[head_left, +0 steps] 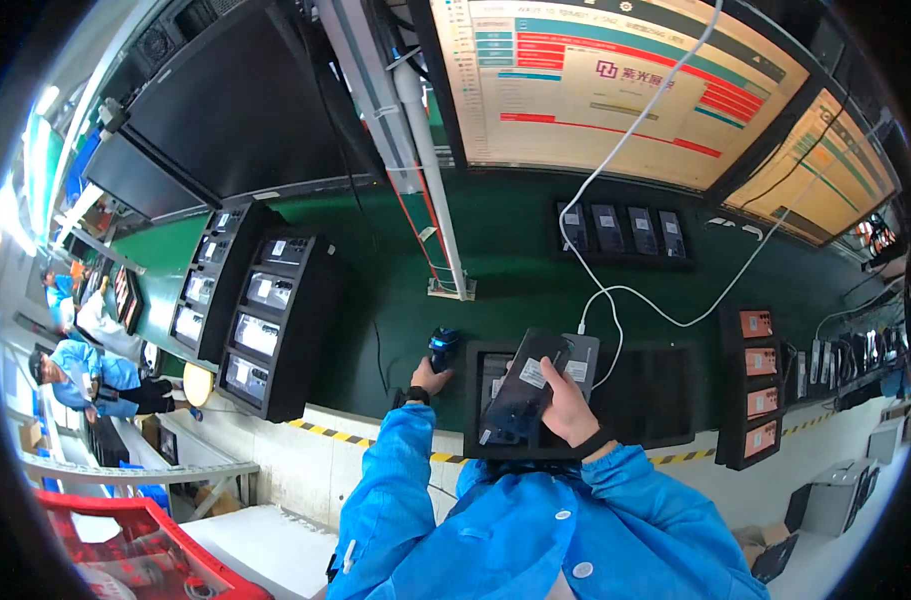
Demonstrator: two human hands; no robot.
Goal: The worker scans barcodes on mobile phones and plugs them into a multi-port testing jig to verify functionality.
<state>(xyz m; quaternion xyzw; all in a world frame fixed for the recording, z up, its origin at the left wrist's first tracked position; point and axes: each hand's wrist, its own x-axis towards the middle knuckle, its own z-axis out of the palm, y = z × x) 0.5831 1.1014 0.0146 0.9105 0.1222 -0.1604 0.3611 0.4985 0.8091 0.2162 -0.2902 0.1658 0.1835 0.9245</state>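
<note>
My right hand (569,412) grips a dark phone (510,408) with white labels on its back, holding it tilted over a black tray (472,425). Partly behind this phone is a grey device (583,352) with a white cable plugged into its top edge. Farther left, my left hand (431,379) is closed around a black handheld scanner (442,346) with a blue-lit part, close to the green tabletop. More phones seem to lie in the tray, mostly hidden by the held one.
Black trays of phones stand at left (265,330), at the back (623,232) and at right (760,390). A metal post (437,220) rises from the green table (375,290). Lit monitors (615,90) stand behind it. The white cable (615,290) loops across. Other people are at far left.
</note>
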